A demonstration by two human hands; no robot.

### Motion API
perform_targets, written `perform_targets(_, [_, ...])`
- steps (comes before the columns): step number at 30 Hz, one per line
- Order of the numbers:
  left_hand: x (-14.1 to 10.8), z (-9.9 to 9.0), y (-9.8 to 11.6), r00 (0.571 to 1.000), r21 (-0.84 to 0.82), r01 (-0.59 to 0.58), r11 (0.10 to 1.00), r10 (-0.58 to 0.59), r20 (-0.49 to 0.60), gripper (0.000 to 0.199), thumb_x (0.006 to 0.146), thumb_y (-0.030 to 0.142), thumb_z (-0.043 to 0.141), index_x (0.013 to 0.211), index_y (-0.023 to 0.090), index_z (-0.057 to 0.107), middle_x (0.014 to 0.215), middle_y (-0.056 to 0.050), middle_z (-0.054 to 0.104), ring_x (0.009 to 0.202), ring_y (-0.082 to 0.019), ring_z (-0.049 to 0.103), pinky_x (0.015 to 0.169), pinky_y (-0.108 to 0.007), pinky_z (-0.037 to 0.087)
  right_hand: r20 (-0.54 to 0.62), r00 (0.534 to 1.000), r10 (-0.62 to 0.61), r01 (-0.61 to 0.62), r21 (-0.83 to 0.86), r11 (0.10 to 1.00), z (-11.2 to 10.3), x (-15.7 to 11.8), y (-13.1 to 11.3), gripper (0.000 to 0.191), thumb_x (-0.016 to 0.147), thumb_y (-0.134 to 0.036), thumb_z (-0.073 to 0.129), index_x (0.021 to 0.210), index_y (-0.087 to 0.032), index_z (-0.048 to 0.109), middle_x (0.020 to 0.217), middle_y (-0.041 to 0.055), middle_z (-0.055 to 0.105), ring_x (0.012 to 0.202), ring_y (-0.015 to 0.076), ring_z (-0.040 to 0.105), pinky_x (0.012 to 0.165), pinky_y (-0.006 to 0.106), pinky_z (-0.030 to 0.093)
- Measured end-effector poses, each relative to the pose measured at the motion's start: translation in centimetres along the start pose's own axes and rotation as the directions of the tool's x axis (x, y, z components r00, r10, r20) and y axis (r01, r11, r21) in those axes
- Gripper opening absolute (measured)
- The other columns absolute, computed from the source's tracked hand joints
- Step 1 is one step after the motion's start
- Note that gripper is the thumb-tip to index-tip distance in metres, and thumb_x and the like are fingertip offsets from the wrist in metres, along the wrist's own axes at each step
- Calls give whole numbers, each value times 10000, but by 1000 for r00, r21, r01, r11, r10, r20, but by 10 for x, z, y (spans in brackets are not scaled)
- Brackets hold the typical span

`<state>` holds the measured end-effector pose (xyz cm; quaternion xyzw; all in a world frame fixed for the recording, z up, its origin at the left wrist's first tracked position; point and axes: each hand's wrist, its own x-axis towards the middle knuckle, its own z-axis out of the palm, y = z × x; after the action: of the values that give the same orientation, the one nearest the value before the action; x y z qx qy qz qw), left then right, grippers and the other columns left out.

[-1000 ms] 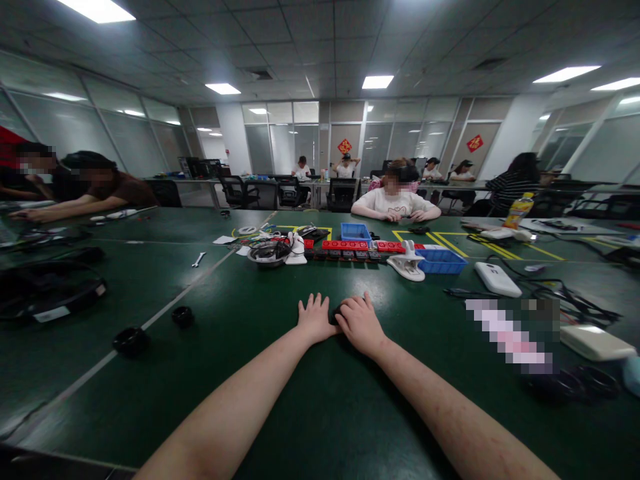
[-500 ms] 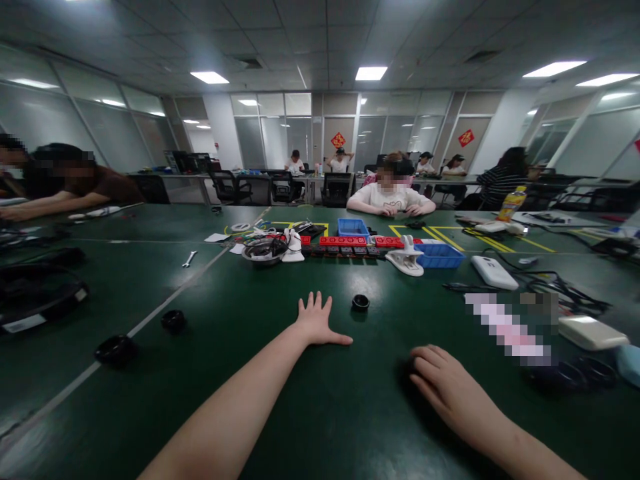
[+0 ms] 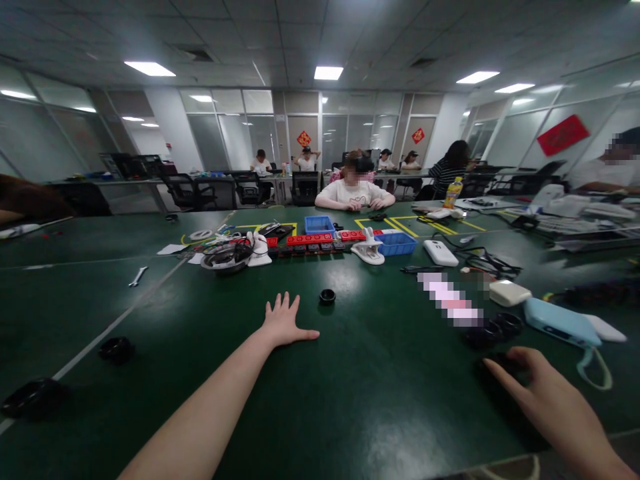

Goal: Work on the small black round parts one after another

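Observation:
My left hand point(image 3: 283, 322) lies on the green tabletop with its fingers spread and nothing in it. Just beyond its fingertips, apart from it, a small round black cup-like piece point(image 3: 327, 297) sits on the table. At the right, my right hand point(image 3: 545, 387) is low over the table, thumb and fingers curled around something dark that they mostly hide; its kind is unclear. Close in front of that hand stand two more black round pieces point(image 3: 509, 324), side by side. Two similar black pieces point(image 3: 116, 349) rest at the left.
A light blue case with a strap point(image 3: 563, 321) and a cream box point(image 3: 509, 293) lie at the right. Across the middle run red power strips point(image 3: 313, 239), blue bins point(image 3: 396, 244), a white clip point(image 3: 369, 250) and a bowl of cables point(image 3: 225, 259). A wrench point(image 3: 138, 277) lies left. A person sits opposite.
My right hand has moved right, toward the pair of black pieces. The view has turned to the right, so the table's things appear shifted left. My left hand stays spread on the table.

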<state>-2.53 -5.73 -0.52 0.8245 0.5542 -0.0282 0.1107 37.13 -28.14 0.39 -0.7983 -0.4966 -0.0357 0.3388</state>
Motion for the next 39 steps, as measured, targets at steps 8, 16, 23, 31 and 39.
perform_targets(8, [0,0,0,1000,-4,0,1000,0,12,1169,489,856,403,1401,188,104,1454,-172,10,1319,-381,-14,1018,-582,88,-61,993,101,-109,-149,983,-2,3,-13,452,739,-562,442,988,-189,500,939,217,580,868,368,569,657,458,438])
perform_targets(16, [-3,-2,3,1000,-17,5,1000,-5,3,1166,495,845,409,1400,172,114,1457,-165,19,1318,-382,-25,1018,-584,79,58,957,-286,252,326,911,70,24,-128,382,768,-442,477,1044,-179,503,1041,121,557,969,287,535,842,449,418])
perform_targets(23, [-4,0,6,998,-41,25,999,-27,-63,1170,488,858,394,1392,151,164,1452,-188,53,1316,-397,-7,1014,-595,63,334,870,-363,239,360,902,171,62,-226,445,734,-357,583,1101,-118,503,1025,144,577,825,211,597,712,340,483])
perform_targets(31, [-2,1,4,998,-35,24,999,-26,-65,1133,522,825,419,1394,152,151,1452,-186,31,1314,-397,-17,1010,-607,68,443,708,-550,404,385,830,168,60,-228,249,629,-247,680,866,-182,642,825,45,620,773,197,588,721,315,468])
perform_targets(39, [-5,-6,5,1000,-66,14,998,-16,-20,1164,508,853,379,1398,144,133,1453,-178,18,1311,-394,-33,1022,-597,63,608,661,-440,382,231,895,52,13,-112,351,684,-308,615,1030,-246,628,993,77,632,896,230,604,796,323,494])
